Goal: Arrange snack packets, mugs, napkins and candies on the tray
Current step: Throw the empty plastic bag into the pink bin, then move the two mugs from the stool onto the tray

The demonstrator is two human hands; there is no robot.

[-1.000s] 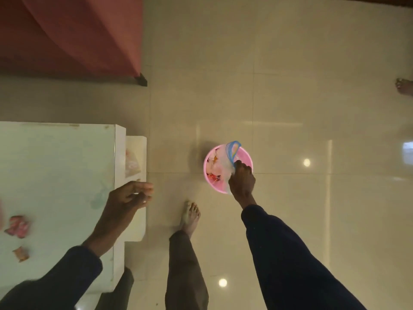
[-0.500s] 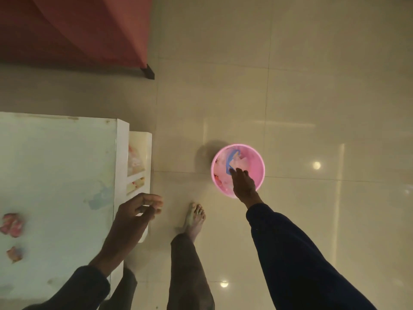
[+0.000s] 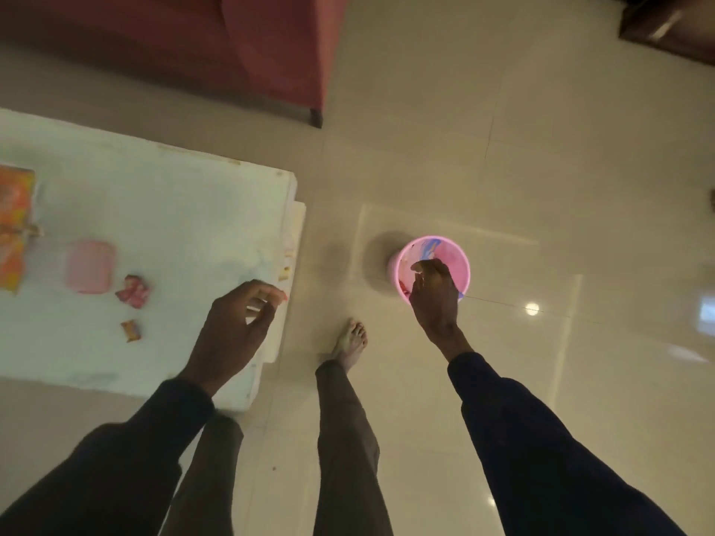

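Observation:
A pink bucket (image 3: 456,253) stands on the tiled floor to the right of a white table (image 3: 174,210); colourful wrappers show inside it. My right hand (image 3: 435,299) reaches down into the bucket, its fingertips hidden among the contents. My left hand (image 3: 232,330) hovers over the table's right edge with loosely curled fingers and holds nothing. On the table lie a pink pack (image 3: 91,266), a red-pink candy (image 3: 133,292), a small orange candy (image 3: 131,330) and orange snack packets (image 3: 13,226) at the left edge. No tray or mug is in view.
A red sofa (image 3: 251,52) stands behind the table, its leg near the table's far corner. My bare foot (image 3: 350,342) is on the floor between table and bucket. Dark furniture (image 3: 665,21) sits at the top right.
My right hand has lowered a white bag with a blue handle into the bucket and sunk in after it. The view swung left, bringing the pink pack and orange packets into sight.

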